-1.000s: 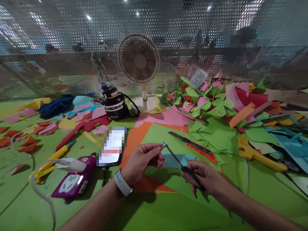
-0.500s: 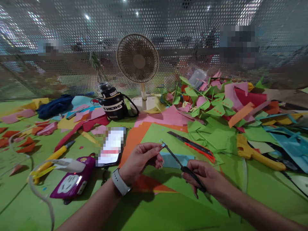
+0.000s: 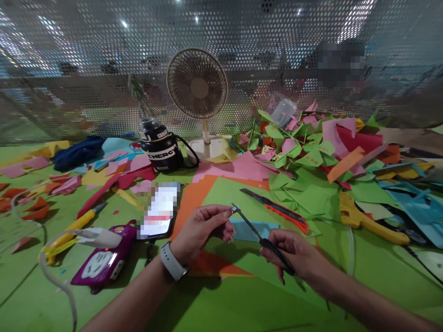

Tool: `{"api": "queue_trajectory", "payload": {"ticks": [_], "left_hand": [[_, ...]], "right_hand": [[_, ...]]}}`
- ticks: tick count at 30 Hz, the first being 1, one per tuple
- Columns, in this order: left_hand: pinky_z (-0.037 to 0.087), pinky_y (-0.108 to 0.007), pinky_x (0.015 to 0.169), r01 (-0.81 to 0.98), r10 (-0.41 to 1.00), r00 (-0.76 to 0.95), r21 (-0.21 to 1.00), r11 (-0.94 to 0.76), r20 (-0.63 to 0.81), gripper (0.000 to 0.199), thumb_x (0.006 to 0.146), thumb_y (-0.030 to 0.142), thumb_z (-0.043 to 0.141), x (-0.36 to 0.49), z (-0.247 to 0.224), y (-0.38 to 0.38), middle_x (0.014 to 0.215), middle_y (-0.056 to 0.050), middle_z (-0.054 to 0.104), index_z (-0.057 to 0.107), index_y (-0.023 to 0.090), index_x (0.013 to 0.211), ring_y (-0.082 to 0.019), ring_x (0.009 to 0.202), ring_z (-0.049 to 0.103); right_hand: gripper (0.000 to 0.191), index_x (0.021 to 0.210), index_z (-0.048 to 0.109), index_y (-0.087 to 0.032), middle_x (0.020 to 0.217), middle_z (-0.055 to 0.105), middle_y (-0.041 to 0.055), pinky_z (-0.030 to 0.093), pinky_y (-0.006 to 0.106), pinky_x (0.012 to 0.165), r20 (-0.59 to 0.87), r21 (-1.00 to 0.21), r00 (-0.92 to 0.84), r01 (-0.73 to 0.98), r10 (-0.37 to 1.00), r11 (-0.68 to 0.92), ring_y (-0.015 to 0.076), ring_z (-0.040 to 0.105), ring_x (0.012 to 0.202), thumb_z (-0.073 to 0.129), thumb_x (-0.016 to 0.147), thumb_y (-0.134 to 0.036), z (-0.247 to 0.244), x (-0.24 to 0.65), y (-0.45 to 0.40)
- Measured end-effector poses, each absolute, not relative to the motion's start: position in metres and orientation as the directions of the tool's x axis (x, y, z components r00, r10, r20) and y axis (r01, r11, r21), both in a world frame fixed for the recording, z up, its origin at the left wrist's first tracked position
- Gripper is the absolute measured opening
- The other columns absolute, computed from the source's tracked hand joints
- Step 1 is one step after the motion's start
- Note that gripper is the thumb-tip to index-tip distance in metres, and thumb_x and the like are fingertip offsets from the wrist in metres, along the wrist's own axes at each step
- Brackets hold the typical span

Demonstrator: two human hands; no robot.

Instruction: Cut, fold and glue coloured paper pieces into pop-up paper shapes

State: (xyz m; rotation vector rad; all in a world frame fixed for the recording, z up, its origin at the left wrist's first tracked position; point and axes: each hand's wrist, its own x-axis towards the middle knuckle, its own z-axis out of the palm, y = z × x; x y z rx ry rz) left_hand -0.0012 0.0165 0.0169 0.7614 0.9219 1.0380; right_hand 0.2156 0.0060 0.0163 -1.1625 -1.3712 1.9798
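My left hand [image 3: 207, 226], with a white watch on its wrist, pinches a tiny light blue paper piece [image 3: 236, 209] between thumb and finger. The blades of a pair of scissors [image 3: 254, 230] with black handles meet that piece at their tips. Wrapped round the handles is my right hand [image 3: 290, 251], holding the scissors pointed up and to the left. Below the blades lies a light blue paper strip [image 3: 266, 228] on green paper [image 3: 224, 196]. An orange and black utility knife [image 3: 277, 210] rests just beyond the scissors.
A phone [image 3: 159, 210] and a purple power bank [image 3: 107, 258] lie to the left. Behind stand a black jug [image 3: 162, 152] and a fan [image 3: 199, 87]. Paper scraps [image 3: 304, 152] are heaped at the back right, near a yellow glue gun [image 3: 370, 221].
Almost nothing differs. Both hands keep their places, with the scissor tips still at the small blue paper piece; the whole view has shifted very slightly.
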Motion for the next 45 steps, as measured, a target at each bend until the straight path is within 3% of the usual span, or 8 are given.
{"api": "queue_trajectory", "payload": {"ticks": [11, 21, 24, 28, 31, 34, 38, 45], "left_hand": [[0.049, -0.019, 0.048, -0.269, 0.929, 0.193, 0.894, 0.36, -0.316, 0.027, 0.066, 0.033, 0.077, -0.006, 0.021, 0.019, 0.057, -0.001, 0.068, 0.069, 0.013, 0.081, -0.009, 0.046, 0.06], [0.055, -0.026, 0.06, 0.106, 0.97, -0.224, 0.987, 0.123, -0.097, 0.025, 0.078, 0.034, 0.061, -0.033, 0.016, 0.045, 0.069, -0.004, 0.071, 0.064, 0.014, 0.093, -0.013, 0.058, 0.066], [0.055, -0.029, 0.065, 0.534, 0.971, -0.226, 0.843, 0.062, 0.072, 0.029, 0.087, 0.031, 0.044, -0.039, 0.011, 0.056, 0.084, -0.009, 0.073, 0.062, 0.014, 0.102, -0.017, 0.069, 0.07], [0.05, -0.042, 0.085, 0.724, 0.965, -0.207, 0.689, 0.04, 0.162, 0.033, 0.085, 0.022, 0.043, -0.043, 0.011, 0.066, 0.105, -0.016, 0.069, 0.06, 0.014, 0.112, -0.027, 0.097, 0.066], [0.029, -0.046, 0.107, 0.818, 0.964, -0.123, 0.574, -0.036, 0.236, 0.044, 0.08, 0.018, 0.049, -0.036, 0.011, 0.065, 0.138, -0.014, 0.049, 0.055, 0.017, 0.124, -0.03, 0.132, 0.037], [0.014, -0.044, 0.113, 0.941, 0.978, 0.117, 0.297, -0.164, 0.17, 0.055, 0.084, 0.025, 0.047, -0.024, 0.004, 0.052, 0.152, -0.012, 0.027, 0.041, 0.015, 0.137, -0.028, 0.141, 0.014], [0.017, -0.046, 0.111, 0.955, 0.956, 0.265, 0.171, -0.243, -0.125, 0.074, 0.089, 0.052, 0.036, -0.017, -0.012, 0.025, 0.153, -0.017, 0.018, 0.017, 0.01, 0.147, -0.028, 0.141, 0.013], [0.017, -0.052, 0.109, 0.925, 0.93, 0.367, 0.1, -0.366, 0.005, 0.066, 0.089, 0.059, 0.028, -0.023, -0.03, 0.004, 0.152, -0.009, 0.027, 0.02, 0.029, 0.147, -0.03, 0.14, 0.018]], "right_hand": [[0.043, 0.063, 0.051, -0.017, 0.049, 0.045, -0.0085, 0.03, 0.016, 0.036, -0.393, -0.914, -0.502, 0.124, 0.77, -0.386, 0.0027, 0.038, 0.039, 0.078, 0.059, -0.051, 0.02, 0.214, 0.009], [0.044, 0.067, 0.054, -0.014, 0.05, 0.056, -0.0037, 0.015, 0.015, 0.032, -0.385, -0.898, -0.444, -0.023, 0.809, -0.439, -0.0022, 0.024, 0.03, 0.071, 0.067, -0.055, 0.035, 0.226, 0.03], [0.04, 0.068, 0.053, -0.014, 0.051, 0.057, -0.005, 0.021, 0.014, 0.033, -0.424, -0.854, -0.518, -0.045, 0.743, -0.519, -0.003, 0.022, 0.029, 0.067, 0.073, -0.051, 0.037, 0.228, 0.036], [0.037, 0.069, 0.053, -0.013, 0.054, 0.058, -0.0039, 0.02, 0.013, 0.031, -0.419, -0.869, -0.519, -0.01, 0.745, -0.495, -0.0027, 0.023, 0.03, 0.063, 0.079, -0.047, 0.041, 0.23, 0.04], [0.038, 0.069, 0.054, -0.013, 0.054, 0.059, -0.0027, 0.019, 0.013, 0.031, -0.372, -0.913, -0.49, 0.04, 0.789, -0.405, -0.0019, 0.026, 0.031, 0.066, 0.076, -0.048, 0.049, 0.236, 0.042], [0.042, 0.069, 0.054, -0.013, 0.055, 0.06, -0.0016, 0.022, 0.015, 0.033, -0.327, -0.944, -0.448, 0.192, 0.832, -0.268, -0.0002, 0.03, 0.033, 0.068, 0.07, -0.053, 0.054, 0.249, 0.046], [0.045, 0.068, 0.054, -0.014, 0.054, 0.058, -0.0023, 0.028, 0.018, 0.039, -0.216, -0.901, -0.351, 0.432, 0.911, -0.048, 0.0031, 0.037, 0.039, 0.071, 0.064, -0.056, 0.049, 0.276, 0.055], [0.034, 0.067, 0.058, -0.015, 0.065, 0.063, 0.003, 0.036, 0.024, 0.053, -0.035, -0.678, -0.25, 0.717, 0.967, 0.161, 0.0126, 0.054, 0.059, 0.065, 0.069, -0.048, 0.04, 0.308, 0.06]]}}
